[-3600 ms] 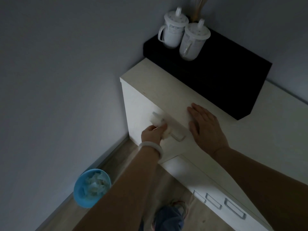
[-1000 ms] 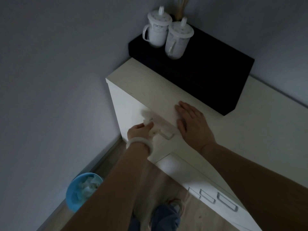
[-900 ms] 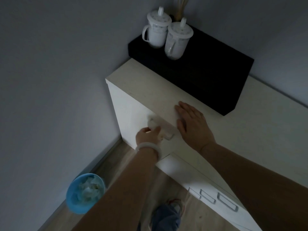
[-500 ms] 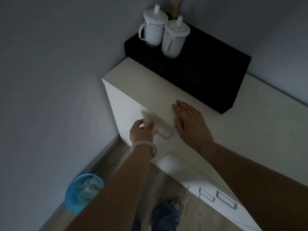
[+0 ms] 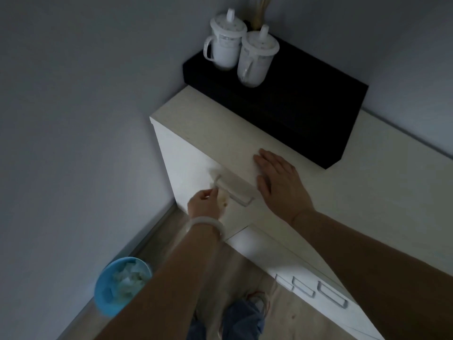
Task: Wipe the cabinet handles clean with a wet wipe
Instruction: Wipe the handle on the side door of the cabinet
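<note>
A white cabinet point(image 5: 188, 168) stands in a dim corner. Near the top of its door is a pale bar handle point(image 5: 232, 191). My left hand point(image 5: 204, 203), a pale bangle on its wrist, is closed on a crumpled wet wipe point(image 5: 223, 199) and presses it against the handle's left half. My right hand point(image 5: 279, 182) lies flat, fingers apart, on the cabinet top just above the handle. Three more handles point(image 5: 311, 289) show on the lower cabinet front at the right.
A black box point(image 5: 306, 111) on the cabinet top carries two lidded white mugs point(image 5: 240, 50). A blue bin point(image 5: 121, 284) with crumpled wipes stands on the wood floor by the left wall. My shoe point(image 5: 257, 300) is on the floor below the cabinet.
My left hand has slid the wipe back and forth along the bar handle and now sits slightly lower at its left part. My right hand has stayed flat on the top.
</note>
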